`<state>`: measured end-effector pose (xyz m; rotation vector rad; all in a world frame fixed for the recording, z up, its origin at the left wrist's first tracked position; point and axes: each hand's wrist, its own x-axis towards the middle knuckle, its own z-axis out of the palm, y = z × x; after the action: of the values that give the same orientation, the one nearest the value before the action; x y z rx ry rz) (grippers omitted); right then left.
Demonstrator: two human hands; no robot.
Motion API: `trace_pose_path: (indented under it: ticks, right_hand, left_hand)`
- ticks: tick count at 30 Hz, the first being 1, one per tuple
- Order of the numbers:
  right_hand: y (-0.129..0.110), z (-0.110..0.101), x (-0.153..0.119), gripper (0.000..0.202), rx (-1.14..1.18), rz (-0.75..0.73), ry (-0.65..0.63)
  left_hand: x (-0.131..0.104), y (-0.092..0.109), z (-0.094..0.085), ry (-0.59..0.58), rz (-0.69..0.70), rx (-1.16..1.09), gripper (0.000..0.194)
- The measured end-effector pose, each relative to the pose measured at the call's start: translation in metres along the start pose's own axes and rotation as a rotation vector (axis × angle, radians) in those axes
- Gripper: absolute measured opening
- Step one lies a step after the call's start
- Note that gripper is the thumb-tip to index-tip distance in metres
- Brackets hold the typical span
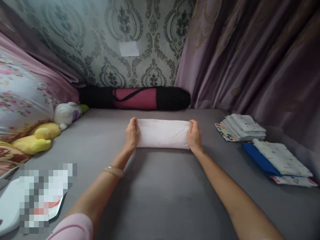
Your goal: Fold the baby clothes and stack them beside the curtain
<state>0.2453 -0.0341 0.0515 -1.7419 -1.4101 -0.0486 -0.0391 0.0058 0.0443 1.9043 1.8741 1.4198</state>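
Observation:
A white cloth, folded into a long rectangle, is stretched between my two hands above the grey bed sheet. My left hand pinches its left end near the upper corner, thumb on the near side. At the opposite end my right hand grips it the same way. The cloth's top edge runs nearly straight from hand to hand. Most of my fingers are hidden behind it.
To the right lie a stack of folded cloths and another pile with a patterned cloth on a blue one. A black and maroon roll bag lies along the wall. Plush toys and a floral pillow are at left.

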Motion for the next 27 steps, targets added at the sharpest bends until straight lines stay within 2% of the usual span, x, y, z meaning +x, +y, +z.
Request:
trace_pose_path:
  ticks: [5, 10, 19, 22, 27]
  right_hand:
    - [0.009, 0.017, 0.019, 0.041, -0.113, 0.048, -0.101]
    - [0.019, 0.033, 0.033, 0.041, -0.178, 0.068, -0.182]
    - [0.028, 0.047, 0.039, 0.039, -0.242, 0.078, -0.343]
    - [0.031, 0.049, 0.037, 0.038, -0.262, 0.108, -0.375]
    - [0.033, 0.052, 0.038, 0.035, -0.285, 0.191, -0.364]
  left_hand:
    - [0.013, -0.014, 0.020, -0.073, -0.028, 0.074, 0.037]
    - [0.025, -0.020, 0.031, -0.140, -0.025, 0.153, 0.039]
    - [0.029, -0.035, 0.047, -0.327, -0.035, 0.314, 0.041]
    - [0.029, -0.037, 0.051, -0.344, -0.073, 0.342, 0.040]
    - [0.030, -0.036, 0.051, -0.304, -0.158, 0.356, 0.036]
